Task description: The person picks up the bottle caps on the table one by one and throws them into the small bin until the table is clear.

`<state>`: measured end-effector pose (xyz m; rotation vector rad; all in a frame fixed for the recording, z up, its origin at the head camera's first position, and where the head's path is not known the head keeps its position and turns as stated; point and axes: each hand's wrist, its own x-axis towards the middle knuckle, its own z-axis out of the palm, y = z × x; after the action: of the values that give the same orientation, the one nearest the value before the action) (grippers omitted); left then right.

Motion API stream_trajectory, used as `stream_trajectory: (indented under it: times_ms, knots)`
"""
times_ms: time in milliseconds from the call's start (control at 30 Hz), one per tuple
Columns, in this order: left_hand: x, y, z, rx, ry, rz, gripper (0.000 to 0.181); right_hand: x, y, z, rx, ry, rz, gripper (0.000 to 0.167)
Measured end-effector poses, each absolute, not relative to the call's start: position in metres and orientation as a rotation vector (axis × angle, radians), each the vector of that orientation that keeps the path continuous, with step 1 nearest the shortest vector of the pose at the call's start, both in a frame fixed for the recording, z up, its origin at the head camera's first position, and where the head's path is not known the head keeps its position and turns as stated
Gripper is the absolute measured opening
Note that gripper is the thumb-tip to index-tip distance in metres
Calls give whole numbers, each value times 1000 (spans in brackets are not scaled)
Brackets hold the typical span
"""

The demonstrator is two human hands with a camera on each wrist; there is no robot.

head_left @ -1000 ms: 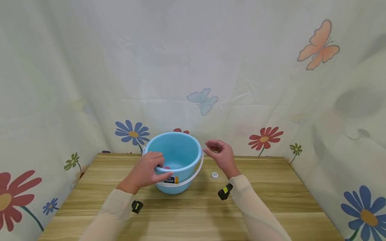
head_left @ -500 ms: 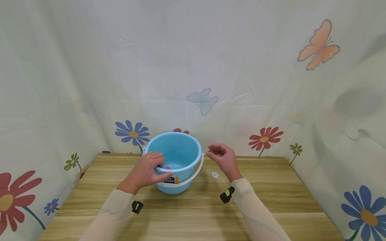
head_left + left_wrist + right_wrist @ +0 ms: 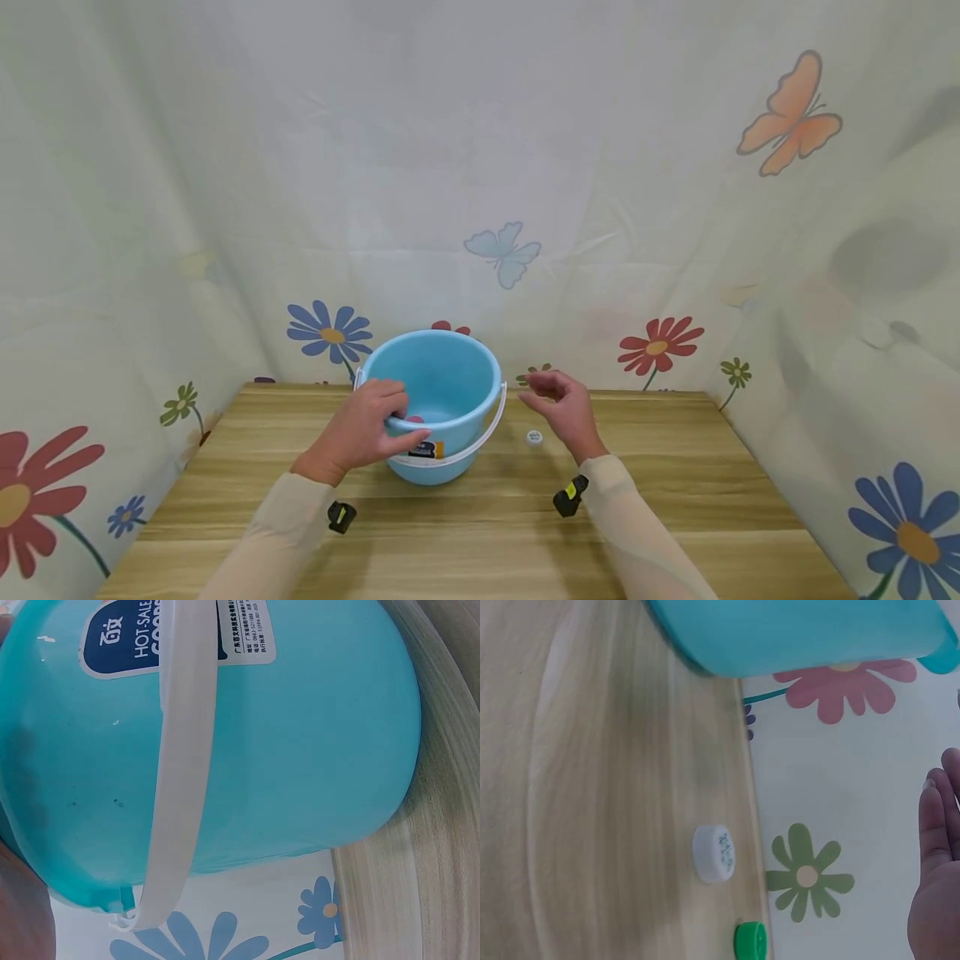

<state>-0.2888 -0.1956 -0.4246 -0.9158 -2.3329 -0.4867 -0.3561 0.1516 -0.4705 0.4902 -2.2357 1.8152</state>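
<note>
A light blue plastic bucket [image 3: 438, 392] stands on the wooden table, its white handle [image 3: 184, 750] hanging down across the labelled front. My left hand [image 3: 367, 423] grips the near-left rim, fingers inside and thumb outside. Inside the bucket, a small pinkish thing [image 3: 415, 418] shows partly beside the fingers. To the right of the bucket, apart from it, my right hand [image 3: 564, 408] hovers with loosely bent fingers and nothing visible in it. Below it on the table lies a white bottle cap [image 3: 534, 437]. A green bottle cap [image 3: 751, 941] appears near the table's far edge in the right wrist view.
The wooden table [image 3: 465, 550] ends at the back against a pale curtain [image 3: 420, 167] printed with flowers and butterflies. The same curtain closes off the left and right sides. A black wrist camera [image 3: 570, 497] hangs beneath the right wrist.
My right hand has drifted slightly down and to the right, away from the bucket. The left hand and the bucket have stayed in place.
</note>
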Motion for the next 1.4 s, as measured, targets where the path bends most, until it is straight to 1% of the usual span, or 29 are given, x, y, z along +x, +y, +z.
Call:
stream_trajectory:
  times_ms: [700,900,1100,1400]
  knots:
    - [-289,-196,-424,-922,-2325,-492,46,-357,162,-499,398,-2305,1748,40]
    - [-290,-196,-424,-926,-2332,-492,47,-356,166,-507,364,-2332,1729,43]
    - [-290,-196,-424,-918,-2344,-497,46,-355,167,-512,347,-2371,1745,40]
    - [-289,-196,-424,-909,-2356,-495,47,-356,168,-516,310,-2409,1717,43]
